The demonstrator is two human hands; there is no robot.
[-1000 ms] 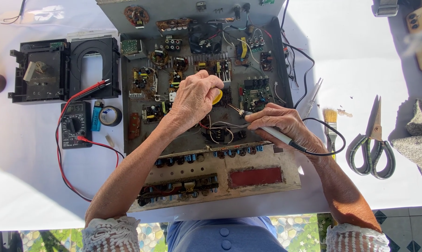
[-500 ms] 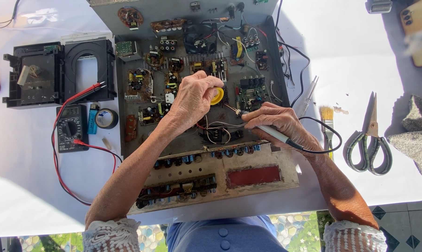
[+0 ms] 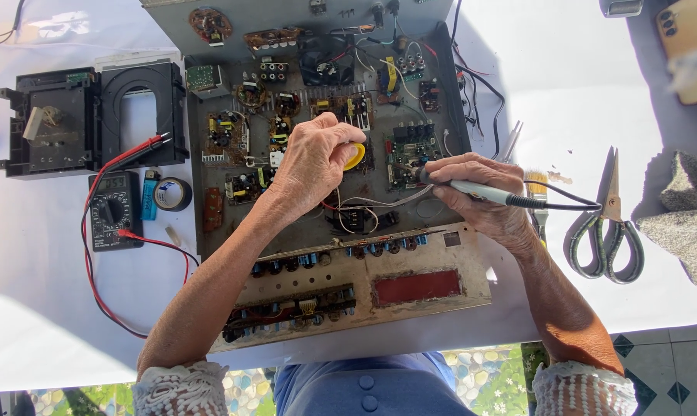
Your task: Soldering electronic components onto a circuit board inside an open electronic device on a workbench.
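An opened grey electronics chassis (image 3: pixel 209 231) full of small circuit boards lies on the white table. My left hand (image 3: pixel 310 166) rests over its middle, fingers closed on a small yellow round object (image 3: pixel 355 156). My right hand (image 3: pixel 479 196) grips a white-handled soldering iron (image 3: pixel 483 191), its tip pointing left at a green circuit board (image 3: pixel 410 154). The iron's black cord (image 3: pixel 564 205) runs off to the right. Loose white and red wires (image 3: pixel 364 208) lie between my two hands.
Left of the chassis sit a black disc-drive unit (image 3: pixel 86 115), a black multimeter (image 3: pixel 113 209) with red leads, a blue lighter (image 3: pixel 149 194) and a tape roll (image 3: pixel 172 194). On the right lie scissors (image 3: pixel 606 223), a small brush (image 3: pixel 539 192), tweezers (image 3: pixel 508 142) and a grey cloth (image 3: pixel 683 208).
The view has shifted slightly. My right hand with the soldering iron has edged toward the green board; my left hand stays on the yellow object.
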